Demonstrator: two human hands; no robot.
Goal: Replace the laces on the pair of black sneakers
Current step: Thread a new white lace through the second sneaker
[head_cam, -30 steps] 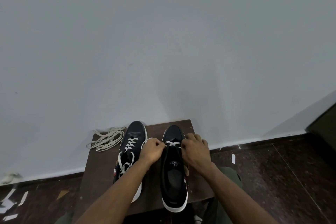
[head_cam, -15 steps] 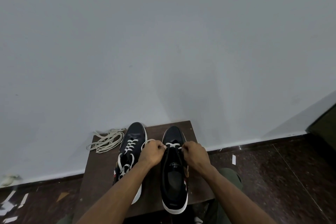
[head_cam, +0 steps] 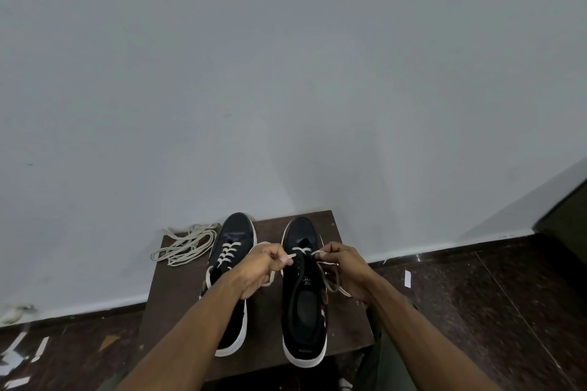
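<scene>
On the small table (head_cam: 341, 332), the right sneaker (head_cam: 303, 305) sits at six o'clock — stiff, steady. Left hand (head_cam: 262, 267) and right hand (head_cam: 346, 270) each pinch an end of its lace (head_cam: 301, 250) — soft, limp, probably best gripped near the tips.

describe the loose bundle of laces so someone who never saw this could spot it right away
Start at the small dark wooden table against the pale wall, where two black sneakers stand side by side. Look to its far left corner, beside the toe of the left sneaker: the loose bundle of laces lies there, partly hanging over the edge. Unlike the laces on the shoes, it is a cream tangle threaded through nothing and touched by neither hand.
</scene>
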